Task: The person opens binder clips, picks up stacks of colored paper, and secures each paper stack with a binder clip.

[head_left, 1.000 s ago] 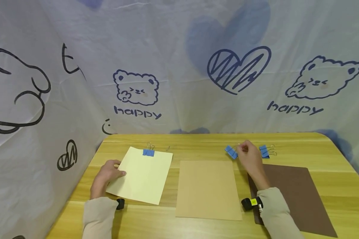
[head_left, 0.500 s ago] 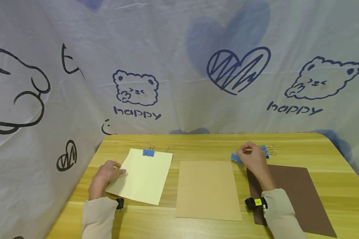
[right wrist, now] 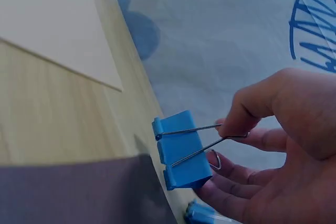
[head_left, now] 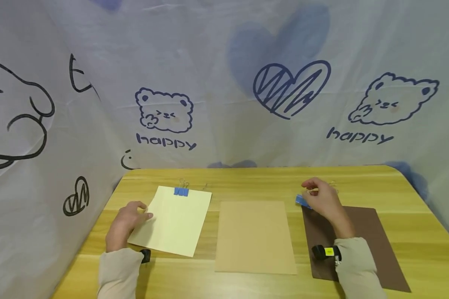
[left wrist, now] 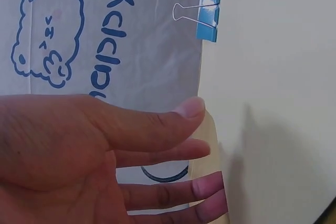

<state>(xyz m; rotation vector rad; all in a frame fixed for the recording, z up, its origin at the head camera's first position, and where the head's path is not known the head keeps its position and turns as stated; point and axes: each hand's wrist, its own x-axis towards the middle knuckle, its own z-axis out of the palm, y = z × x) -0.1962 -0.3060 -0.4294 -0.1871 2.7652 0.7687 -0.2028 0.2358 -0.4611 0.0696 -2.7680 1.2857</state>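
Note:
In the head view my left hand (head_left: 125, 224) is at the left edge of a cream sheet stack (head_left: 176, 224). Its thumb and fingers lie fairly straight along that edge in the left wrist view. A blue binder clip (left wrist: 209, 16) with wire handles grips the stack's top edge. My right hand (head_left: 323, 203) holds another blue binder clip (right wrist: 184, 150) by its wire handles, near the top left corner of a dark brown sheet (head_left: 359, 241). One more blue clip (right wrist: 205, 213) shows partly below that hand in the right wrist view.
A tan sheet (head_left: 254, 236) lies mid-table between the cream stack and the brown sheet. The wooden table (head_left: 243, 286) meets a white printed cloth (head_left: 224, 104) at the back, and the cloth also rises along the left.
My right hand moves right and slightly nearer with its binder clip, toward the brown sheet's top left corner. My left hand stays at the cream stack. The head view shifts slightly.

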